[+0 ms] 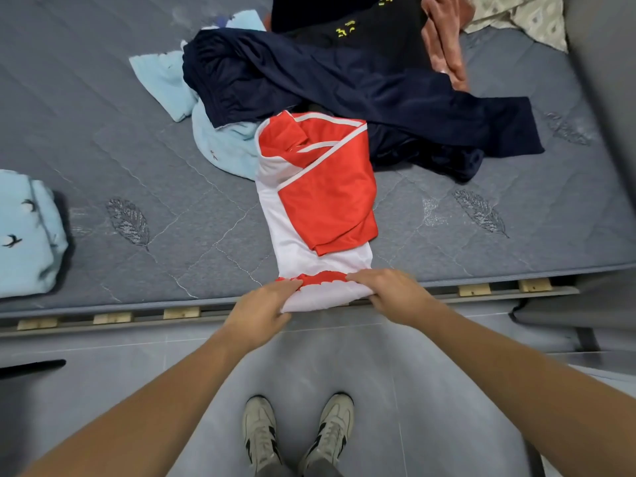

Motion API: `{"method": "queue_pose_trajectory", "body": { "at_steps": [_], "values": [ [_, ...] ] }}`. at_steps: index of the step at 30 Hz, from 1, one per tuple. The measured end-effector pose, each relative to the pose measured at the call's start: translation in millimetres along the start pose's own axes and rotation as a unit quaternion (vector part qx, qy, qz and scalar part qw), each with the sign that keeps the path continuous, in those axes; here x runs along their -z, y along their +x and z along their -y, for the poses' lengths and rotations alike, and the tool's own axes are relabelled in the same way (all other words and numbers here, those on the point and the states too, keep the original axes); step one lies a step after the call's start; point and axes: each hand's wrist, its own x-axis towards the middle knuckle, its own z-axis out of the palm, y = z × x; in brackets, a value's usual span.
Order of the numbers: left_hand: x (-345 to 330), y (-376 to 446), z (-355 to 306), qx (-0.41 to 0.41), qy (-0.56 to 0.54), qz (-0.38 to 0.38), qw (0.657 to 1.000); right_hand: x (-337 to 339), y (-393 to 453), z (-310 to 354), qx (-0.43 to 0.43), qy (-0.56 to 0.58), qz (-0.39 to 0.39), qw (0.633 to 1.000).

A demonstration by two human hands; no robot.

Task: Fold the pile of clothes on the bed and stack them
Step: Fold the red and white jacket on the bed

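Observation:
A red and white shirt (pixel 320 197) lies folded lengthwise on the grey-blue mattress (pixel 137 166), its hem at the near edge. My left hand (pixel 265 304) grips the hem's left corner. My right hand (pixel 389 287) grips the right corner, fingers curled over the fabric. Behind the shirt lies an unfolded pile: a dark navy garment (pixel 344 80), a black garment with yellow print (pixel 351 18), a light blue garment (pixel 192 108) and a salmon-pink piece (pixel 444 39). A folded light blue garment with bird prints (pixel 27 235) sits at the left edge.
The bed frame's wooden slats (pixel 113 318) show along the near edge. A patterned cream cloth (pixel 526 15) lies at the back right. My shoes (pixel 296 432) stand on the grey tiled floor. A dark grey upright surface (pixel 605 98) borders the right side.

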Motion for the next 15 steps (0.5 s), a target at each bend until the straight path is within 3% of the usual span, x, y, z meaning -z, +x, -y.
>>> {"method": "queue_pose_trajectory", "body": {
  "at_steps": [5, 11, 15],
  "values": [
    [30, 13, -4, 0.009, -0.113, -0.013, 0.993, 30, 17, -1, -0.024, 0.077, 0.019, 0.997],
    [81, 55, -9, 0.073, -0.259, -0.121, 0.956, 92, 60, -9, -0.081, 0.193, -0.061, 0.976],
    [115, 101, -4, 0.084, -0.275, -0.210, 0.934, 130, 105, -10, -0.109, 0.200, -0.133, 0.965]
  ]
}}
